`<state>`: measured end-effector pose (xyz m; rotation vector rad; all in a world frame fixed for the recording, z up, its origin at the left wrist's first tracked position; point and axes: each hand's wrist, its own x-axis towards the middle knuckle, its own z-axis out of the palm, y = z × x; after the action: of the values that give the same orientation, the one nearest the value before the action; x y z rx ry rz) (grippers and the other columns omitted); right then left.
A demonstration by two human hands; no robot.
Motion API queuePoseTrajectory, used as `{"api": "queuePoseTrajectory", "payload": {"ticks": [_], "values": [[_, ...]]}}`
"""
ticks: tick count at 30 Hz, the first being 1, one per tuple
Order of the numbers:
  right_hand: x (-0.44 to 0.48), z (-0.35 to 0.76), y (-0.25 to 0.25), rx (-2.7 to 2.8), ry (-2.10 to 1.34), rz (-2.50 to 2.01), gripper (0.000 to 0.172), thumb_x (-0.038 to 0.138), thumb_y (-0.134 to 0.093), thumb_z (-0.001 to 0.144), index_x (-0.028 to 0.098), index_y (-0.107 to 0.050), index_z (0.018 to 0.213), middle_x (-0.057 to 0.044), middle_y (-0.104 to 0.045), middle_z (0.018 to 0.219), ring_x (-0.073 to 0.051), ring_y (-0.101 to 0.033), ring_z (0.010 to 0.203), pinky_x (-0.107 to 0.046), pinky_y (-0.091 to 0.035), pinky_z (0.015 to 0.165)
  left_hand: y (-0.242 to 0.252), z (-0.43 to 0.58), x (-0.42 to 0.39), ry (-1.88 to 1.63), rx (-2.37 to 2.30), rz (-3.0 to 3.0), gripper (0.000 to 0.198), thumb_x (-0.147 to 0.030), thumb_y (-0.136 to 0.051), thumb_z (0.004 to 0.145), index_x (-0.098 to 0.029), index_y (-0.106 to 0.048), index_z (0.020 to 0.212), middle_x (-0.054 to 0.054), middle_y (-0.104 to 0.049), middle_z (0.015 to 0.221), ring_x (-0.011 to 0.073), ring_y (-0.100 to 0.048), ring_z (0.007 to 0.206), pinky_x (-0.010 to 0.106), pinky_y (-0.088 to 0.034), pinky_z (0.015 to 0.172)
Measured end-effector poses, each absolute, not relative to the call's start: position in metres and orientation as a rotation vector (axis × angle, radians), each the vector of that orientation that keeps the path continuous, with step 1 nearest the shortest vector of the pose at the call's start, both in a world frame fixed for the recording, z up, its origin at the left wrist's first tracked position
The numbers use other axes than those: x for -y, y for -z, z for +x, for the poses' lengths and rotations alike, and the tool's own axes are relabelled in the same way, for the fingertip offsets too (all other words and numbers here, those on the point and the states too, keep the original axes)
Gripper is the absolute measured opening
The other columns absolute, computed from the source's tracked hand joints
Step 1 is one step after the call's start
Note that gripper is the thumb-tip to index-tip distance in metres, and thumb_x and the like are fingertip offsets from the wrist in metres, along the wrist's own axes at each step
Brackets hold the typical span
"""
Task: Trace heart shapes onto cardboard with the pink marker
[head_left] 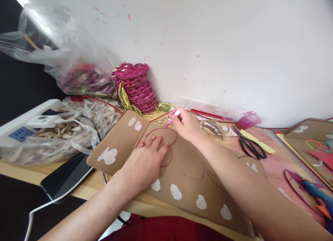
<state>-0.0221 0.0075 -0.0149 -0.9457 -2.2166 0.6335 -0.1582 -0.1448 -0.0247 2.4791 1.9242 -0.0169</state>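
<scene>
A brown cardboard sheet (189, 157) with torn white paper patches lies in front of me, with rounded purple-red outlines drawn across it. Flat on its left part, my left hand (148, 159) presses down with fingers stretched and a little apart, inside one outline. Whether a loose piece lies under those fingers, I cannot tell. Just beyond them my right hand (186, 124) is closed around a pink marker (170, 118). The marker tilts down, its tip at the upper edge of that outline.
Behind stands a stack of braided magenta rings (135, 88). Bags of shells or stones (62, 131), a power strip (31, 119) and a dark phone (65, 175) crowd the left. To the right lie black scissors (251, 147), a pink plastic cup (248, 119) and a blue-handled tool (313, 192).
</scene>
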Motion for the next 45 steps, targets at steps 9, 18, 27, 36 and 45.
{"api": "queuePoseTrajectory", "payload": {"ticks": [9,18,27,36,45], "values": [[-0.009,-0.015,0.014,2.212,-0.611,-1.018,0.016,0.035,-0.055,0.097,0.021,-0.06,0.09,-0.001,-0.075,0.077,-0.016,-0.061,0.066,-0.028,-0.04,0.066,0.026,-0.16,0.145,0.024,-1.91,2.47,0.058,-0.009,-0.047,0.088,-0.017,-0.051,0.145,0.018,-0.048,0.153,0.0323,-0.058,0.13,0.049,-0.054,0.101],[0.001,0.005,0.015,2.223,-0.563,-0.988,0.015,0.034,-0.053,0.099,0.022,-0.057,0.091,-0.002,-0.077,0.078,-0.016,-0.06,0.063,-0.029,-0.039,0.066,0.027,-0.162,0.145,-0.017,-1.895,2.486,0.051,-0.012,-0.042,0.092,-0.018,-0.053,0.141,0.016,-0.051,0.149,0.0301,-0.063,0.123,0.049,-0.057,0.096],[0.013,0.018,0.018,2.248,-0.381,-0.956,0.015,0.034,-0.053,0.099,0.022,-0.058,0.092,-0.003,-0.073,0.079,-0.018,-0.062,0.067,-0.029,-0.039,0.064,0.029,-0.162,0.146,-0.028,-1.919,2.553,0.049,-0.013,-0.043,0.093,-0.02,-0.054,0.14,0.014,-0.054,0.145,0.0286,-0.064,0.12,0.045,-0.057,0.094],[0.025,0.021,0.026,2.241,-0.175,-0.841,0.015,0.034,-0.053,0.099,0.022,-0.058,0.092,-0.004,-0.072,0.082,-0.019,-0.063,0.072,-0.031,-0.043,0.069,0.027,-0.161,0.144,-0.009,-1.927,2.562,0.046,-0.014,-0.044,0.092,-0.02,-0.056,0.137,0.012,-0.057,0.141,0.0276,-0.066,0.112,0.043,-0.059,0.088],[0.042,0.02,0.03,2.236,-0.035,-0.809,0.015,0.032,-0.053,0.099,0.022,-0.056,0.089,-0.004,-0.069,0.08,-0.02,-0.062,0.075,-0.031,-0.044,0.068,0.03,-0.163,0.144,-0.093,-1.913,2.57,0.044,-0.012,-0.043,0.092,-0.019,-0.057,0.133,0.012,-0.06,0.136,0.0272,-0.066,0.112,0.043,-0.058,0.089]]}}
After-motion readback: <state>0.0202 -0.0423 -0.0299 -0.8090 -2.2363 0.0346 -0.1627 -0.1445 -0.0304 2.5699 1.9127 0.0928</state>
